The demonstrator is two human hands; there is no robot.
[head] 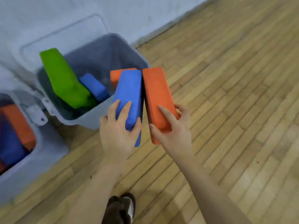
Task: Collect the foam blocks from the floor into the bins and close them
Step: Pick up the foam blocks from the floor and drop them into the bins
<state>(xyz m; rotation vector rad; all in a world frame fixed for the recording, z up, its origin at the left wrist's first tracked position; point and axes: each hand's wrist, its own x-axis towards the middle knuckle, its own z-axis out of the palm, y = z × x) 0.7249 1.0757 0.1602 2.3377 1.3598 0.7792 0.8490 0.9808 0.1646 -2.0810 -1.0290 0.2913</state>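
Collection judged partly done: a blue foam block (127,96) is gripped in the left hand (118,131) and an orange foam block (157,97) in the right hand (171,135), both held at the near rim of the open grey bin (84,120) (green, blue and orange blocks already inside), lids not yet closed.

I saw a blue block (128,94) and an orange block (157,97) held centre frame. At 10 o'clock a grey bin (90,122) held green (64,80), blue (94,87) and orange (115,75) blocks. At 9 o'clock, a second grey bin (48,149), orange (18,123) and blue (9,146) inside. The floor (226,110) was tan wood strips, the wall (137,15) pale grey.
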